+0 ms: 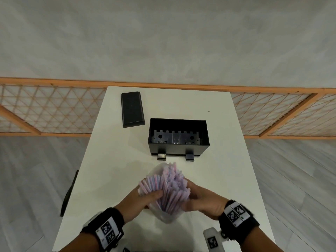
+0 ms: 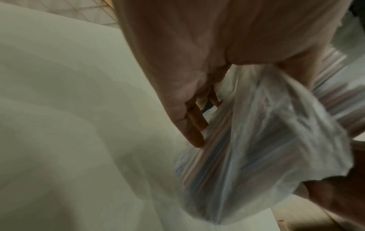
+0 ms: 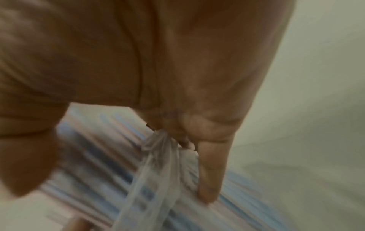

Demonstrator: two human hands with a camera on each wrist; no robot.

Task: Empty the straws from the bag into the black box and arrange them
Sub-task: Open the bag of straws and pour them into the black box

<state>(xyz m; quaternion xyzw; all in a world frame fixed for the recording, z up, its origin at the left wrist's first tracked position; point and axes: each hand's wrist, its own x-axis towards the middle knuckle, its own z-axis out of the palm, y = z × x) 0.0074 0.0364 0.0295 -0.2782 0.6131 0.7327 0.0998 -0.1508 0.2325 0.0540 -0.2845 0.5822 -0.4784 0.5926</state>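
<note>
A thin, clear plastic bag (image 1: 164,214) full of pink and pale-blue striped drinking straws (image 1: 170,186) sat at the near middle of the white tabletop (image 1: 227,160), its open mouth pointing toward the far side, where the straw tips fanned out. The left hand (image 1: 145,197) gripped the bundle from the left, thumb curled over the top of the straws and fingers (image 2: 194,125) reaching down along the bag's side. The right hand (image 1: 201,199) closed on it from the right; the right wrist view showed a twisted fold of the bag film (image 3: 158,164) pinched in the curled fingers (image 3: 210,171), with the blurred straws lying beneath.

Just beyond the straw tips stood the open rectangular black plastic box (image 1: 179,140), with moulded fittings visible inside and two small tabs jutting from its near wall; no straws were seen in it. Its flat black rectangular lid (image 1: 132,109) lay apart, to the far left of the box. Both wrists wore black bands (image 1: 238,213) bearing square printed markers.
</note>
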